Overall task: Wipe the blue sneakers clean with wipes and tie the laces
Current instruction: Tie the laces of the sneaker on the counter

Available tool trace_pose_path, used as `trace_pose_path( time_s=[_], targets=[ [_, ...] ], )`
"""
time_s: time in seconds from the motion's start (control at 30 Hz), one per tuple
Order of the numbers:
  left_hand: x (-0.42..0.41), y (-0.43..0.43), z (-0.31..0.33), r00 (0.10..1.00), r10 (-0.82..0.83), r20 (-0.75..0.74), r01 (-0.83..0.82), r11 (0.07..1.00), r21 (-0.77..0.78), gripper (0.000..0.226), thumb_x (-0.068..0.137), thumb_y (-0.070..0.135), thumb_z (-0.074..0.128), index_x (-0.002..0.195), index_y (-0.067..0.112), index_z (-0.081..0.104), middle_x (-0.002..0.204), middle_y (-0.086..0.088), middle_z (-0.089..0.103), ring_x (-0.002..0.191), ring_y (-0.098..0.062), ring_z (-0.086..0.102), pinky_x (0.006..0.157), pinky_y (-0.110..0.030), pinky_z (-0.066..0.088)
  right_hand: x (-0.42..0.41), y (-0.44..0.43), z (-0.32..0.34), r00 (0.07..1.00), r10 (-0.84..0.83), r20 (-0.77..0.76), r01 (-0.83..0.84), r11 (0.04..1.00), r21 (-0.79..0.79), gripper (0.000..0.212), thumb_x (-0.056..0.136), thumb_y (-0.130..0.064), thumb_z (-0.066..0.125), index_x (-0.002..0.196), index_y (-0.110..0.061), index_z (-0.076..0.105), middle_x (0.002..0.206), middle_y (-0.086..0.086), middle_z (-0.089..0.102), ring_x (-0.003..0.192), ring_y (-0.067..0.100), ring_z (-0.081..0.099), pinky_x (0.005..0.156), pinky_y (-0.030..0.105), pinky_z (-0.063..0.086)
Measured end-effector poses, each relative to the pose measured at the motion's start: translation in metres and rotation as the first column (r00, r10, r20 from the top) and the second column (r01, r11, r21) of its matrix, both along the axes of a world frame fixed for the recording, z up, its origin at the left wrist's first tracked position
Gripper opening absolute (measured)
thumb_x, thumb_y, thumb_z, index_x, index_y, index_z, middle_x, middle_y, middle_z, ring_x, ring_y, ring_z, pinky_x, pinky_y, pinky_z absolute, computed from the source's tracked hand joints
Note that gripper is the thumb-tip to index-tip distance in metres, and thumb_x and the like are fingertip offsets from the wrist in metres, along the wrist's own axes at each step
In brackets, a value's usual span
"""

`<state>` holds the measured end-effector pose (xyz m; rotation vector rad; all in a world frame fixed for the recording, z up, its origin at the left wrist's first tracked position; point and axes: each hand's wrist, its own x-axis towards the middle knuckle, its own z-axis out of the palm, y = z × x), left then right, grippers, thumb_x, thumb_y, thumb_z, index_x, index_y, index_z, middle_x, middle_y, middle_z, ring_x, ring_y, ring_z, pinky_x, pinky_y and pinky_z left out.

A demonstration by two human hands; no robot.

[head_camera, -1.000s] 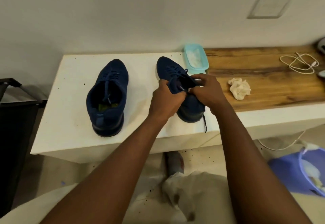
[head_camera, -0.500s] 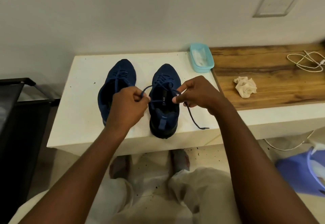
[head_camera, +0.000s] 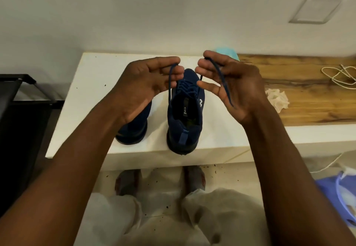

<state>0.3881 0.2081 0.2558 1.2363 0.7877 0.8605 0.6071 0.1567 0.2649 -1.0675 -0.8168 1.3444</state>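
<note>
On my feed both hands are raised apart above the white table, palms toward the camera. The left hand pinches the left lace end, and the right hand pinches the right lace end, which trails across its palm. The laces belong to the blue sneaker, which stands at the table's near edge with its heel toward me. The second sneaker sits just beside it, half hidden by the left wrist, and a crumpled wipe lies on the wooden top.
</note>
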Motion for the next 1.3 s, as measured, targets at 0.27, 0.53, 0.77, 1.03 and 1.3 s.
trace_pose_path(
  time_s=[0.27,0.53,0.77,1.03,1.3],
  targets=[
    [0.02,-0.002,-0.006,0.919,0.303,-0.254,-0.176,0.889,0.423,0.013,0.097,0.031,0.067,0.09,0.029,0.077,0.097,0.011,0.075,0.093,0.002,0.068,0.086,-0.011,0.049,-0.021,0.007,-0.005,0.82,-0.257,0.511,0.139,0.956,0.258,0.017,0.089,-0.021,0.075,0.101,-0.01,0.077,0.094,-0.002,0.075,0.087,0.011,0.069,0.074,0.022,0.053],
    [0.017,-0.005,-0.001,0.92,0.194,-0.34,-0.09,0.951,0.297,0.037,0.105,0.037,0.053,0.09,0.011,0.075,0.063,0.006,0.059,0.057,-0.007,0.053,0.06,-0.017,0.048,-0.029,0.008,-0.012,0.755,-0.206,0.622,-0.004,0.948,0.319,0.017,0.089,-0.022,0.075,0.104,-0.014,0.078,0.114,0.001,0.073,0.114,0.016,0.066,0.1,0.045,0.053],
    [0.018,-0.006,0.008,0.915,0.109,-0.388,-0.022,0.975,0.222,0.028,0.101,0.02,0.054,0.081,0.011,0.071,0.06,0.007,0.053,0.052,-0.003,0.048,0.056,-0.02,0.047,-0.034,0.01,-0.012,0.73,-0.246,0.637,-0.008,0.93,0.367,0.021,0.091,-0.016,0.072,0.112,-0.011,0.076,0.097,-0.006,0.074,0.095,0.014,0.069,0.083,0.037,0.057],
    [0.019,-0.005,-0.004,0.988,0.122,-0.092,-0.122,0.993,0.01,0.015,0.098,0.025,0.066,0.1,0.015,0.078,0.093,-0.006,0.076,0.084,-0.013,0.07,0.074,-0.025,0.056,-0.035,0.012,-0.015,0.679,-0.289,0.675,0.023,0.927,0.373,0.021,0.089,-0.008,0.071,0.106,-0.018,0.078,0.097,-0.006,0.074,0.096,0.012,0.068,0.086,0.034,0.056],
    [0.013,-0.003,-0.003,0.984,0.178,-0.006,-0.178,0.983,0.042,0.017,0.095,0.008,0.069,0.111,0.008,0.074,0.105,-0.01,0.077,0.096,-0.022,0.075,0.077,-0.027,0.058,-0.036,0.008,-0.008,0.881,-0.149,0.449,0.144,0.989,0.047,0.023,0.095,-0.035,0.065,0.096,-0.016,0.075,0.091,0.009,0.075,0.087,0.029,0.072,0.076,0.039,0.061]
  ],
)
